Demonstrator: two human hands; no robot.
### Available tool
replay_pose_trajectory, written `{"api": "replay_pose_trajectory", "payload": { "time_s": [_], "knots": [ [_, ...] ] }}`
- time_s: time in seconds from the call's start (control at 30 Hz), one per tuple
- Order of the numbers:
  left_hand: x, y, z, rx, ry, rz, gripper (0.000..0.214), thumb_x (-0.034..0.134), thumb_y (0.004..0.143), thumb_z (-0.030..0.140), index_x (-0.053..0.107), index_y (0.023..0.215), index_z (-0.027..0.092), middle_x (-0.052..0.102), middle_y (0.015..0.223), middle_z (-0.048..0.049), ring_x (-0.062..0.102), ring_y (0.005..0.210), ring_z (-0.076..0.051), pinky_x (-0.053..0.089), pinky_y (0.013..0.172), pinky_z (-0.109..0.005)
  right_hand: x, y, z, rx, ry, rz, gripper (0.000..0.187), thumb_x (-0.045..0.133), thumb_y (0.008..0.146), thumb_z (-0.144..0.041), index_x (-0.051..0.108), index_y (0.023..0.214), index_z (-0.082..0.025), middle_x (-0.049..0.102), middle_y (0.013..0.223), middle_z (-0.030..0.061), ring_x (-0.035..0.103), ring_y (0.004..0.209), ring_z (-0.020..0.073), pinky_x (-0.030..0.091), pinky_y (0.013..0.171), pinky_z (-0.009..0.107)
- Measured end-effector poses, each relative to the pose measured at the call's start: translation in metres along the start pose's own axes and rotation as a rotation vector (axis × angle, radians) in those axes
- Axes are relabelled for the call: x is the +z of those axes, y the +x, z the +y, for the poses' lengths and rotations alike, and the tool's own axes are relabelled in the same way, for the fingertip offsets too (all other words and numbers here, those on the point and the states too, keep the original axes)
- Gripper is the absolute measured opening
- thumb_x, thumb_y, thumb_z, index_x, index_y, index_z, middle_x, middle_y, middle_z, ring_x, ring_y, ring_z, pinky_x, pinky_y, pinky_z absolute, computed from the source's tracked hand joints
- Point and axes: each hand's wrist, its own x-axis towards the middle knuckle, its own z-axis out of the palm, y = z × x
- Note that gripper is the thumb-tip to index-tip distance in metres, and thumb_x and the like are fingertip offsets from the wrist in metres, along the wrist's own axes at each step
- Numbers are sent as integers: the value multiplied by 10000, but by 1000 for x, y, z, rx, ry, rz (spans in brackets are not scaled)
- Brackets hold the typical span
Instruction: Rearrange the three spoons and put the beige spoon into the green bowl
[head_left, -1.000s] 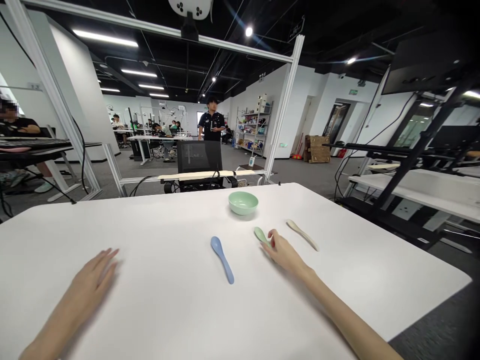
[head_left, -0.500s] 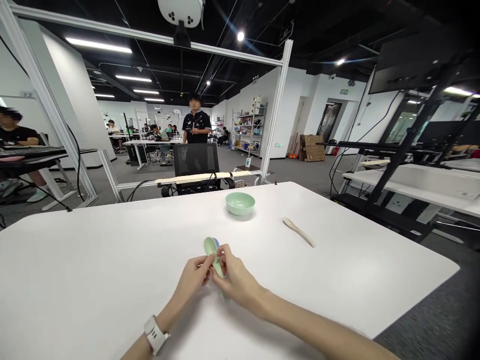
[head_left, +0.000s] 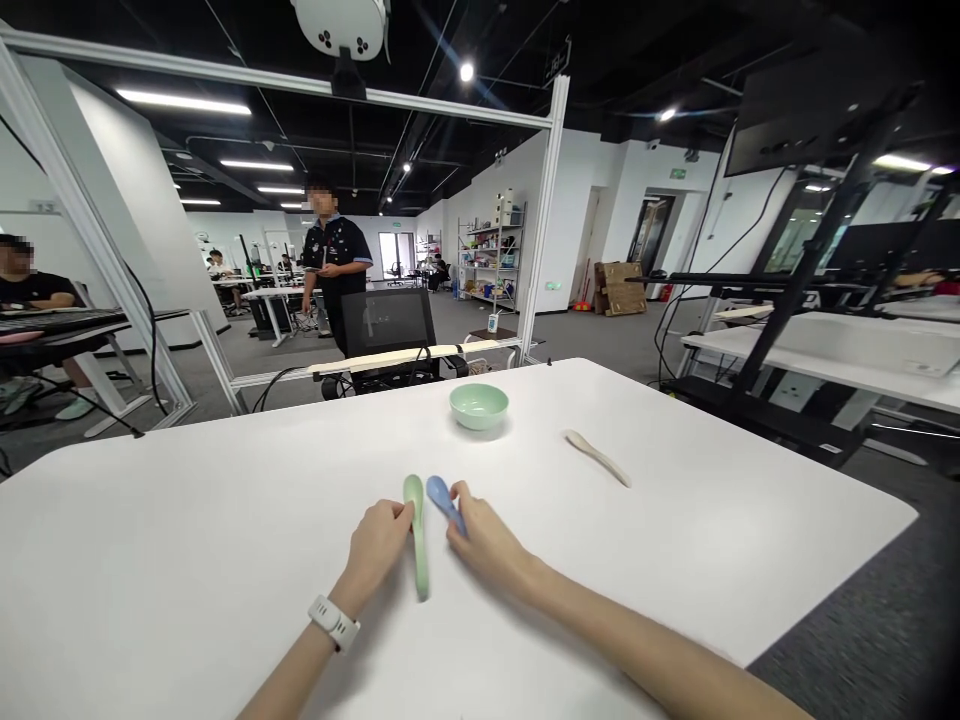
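My left hand [head_left: 381,541] pinches a green spoon [head_left: 420,560] near its neck, the bowl end pointing away from me and the handle toward me. Just right of it, my right hand [head_left: 487,538] grips a blue spoon [head_left: 441,494] by the handle, part of which the fingers hide. The two spoons are apart, both low over the white table [head_left: 225,540]; I cannot tell whether they touch it. Beyond my hands stands a green bowl [head_left: 480,408], upright. A beige spoon [head_left: 598,458] lies on the table to the right.
A metal frame [head_left: 551,200] rises behind the table's far edge, with a black office chair [head_left: 388,322] beyond it. Further back a person [head_left: 334,260] stands, and another person [head_left: 34,285] sits at the left. A second desk [head_left: 825,365] is at the right.
The two spoons, overlapped between both hands before, are now apart: green in my left hand, blue in my right. The standing person has moved left and closer.
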Motion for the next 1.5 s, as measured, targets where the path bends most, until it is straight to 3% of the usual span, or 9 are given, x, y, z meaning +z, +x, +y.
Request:
{"api": "replay_pose_trajectory", "payload": {
  "time_s": [0.17, 0.3, 0.4, 0.57, 1.07, 1.5],
  "knots": [
    [14, 11, 27, -70, 117, -18, 479, 355, 976, 382, 623, 611, 226, 734, 769, -113, 719, 833, -266, 462, 829, -405, -47, 1, 44, 82, 27, 115, 247, 469, 890, -172, 418, 1123, -233, 493, 680, -69, 527, 615, 187, 310, 610, 272],
    [26, 21, 42, -82, 175, -86, 399, 475, 1010, 459, 707, 839, 183, 758, 922, -73, 715, 909, -211, 530, 917, -424, -69, -7, 78, 113, -35, 149, 218, 463, 881, -229, 397, 1087, -252, 438, 654, -91, 475, 584, 181, 289, 594, 276],
    [34, 25, 46, -94, 222, -114, 360, 618, 961, 504, 697, 1112, 187, 739, 1131, -62, 694, 1017, -188, 573, 950, -440, -68, -13, 91, 128, -42, 143, 204, 454, 876, -251, 383, 1068, -259, 417, 658, -94, 460, 585, 181, 295, 597, 281],
    [39, 26, 47, -117, 306, -113, 408, 649, 951, 464, 658, 1250, 187, 698, 1269, -90, 683, 1108, -220, 584, 966, -471, -59, -13, 96, 103, -9, 122, 219, 459, 880, -277, 379, 1084, -260, 412, 663, -93, 448, 590, 181, 302, 602, 287],
    [38, 24, 48, -121, 379, -122, 369, 621, 964, 490, 697, 1133, 171, 738, 1175, -71, 698, 1073, -207, 570, 984, -474, -63, -14, 99, 134, -14, 83, 233, 433, 893, -289, 374, 1117, -262, 419, 682, -87, 458, 605, 184, 311, 613, 292],
    [37, 26, 48, -139, 375, -124, 406, 640, 956, 472, 662, 1241, 184, 705, 1261, -86, 685, 1107, -220, 581, 973, -479, -60, -14, 104, 135, -4, 102, 258, 462, 920, -361, 391, 1145, -259, 438, 674, -93, 485, 600, 186, 336, 618, 296]
  ]
}}
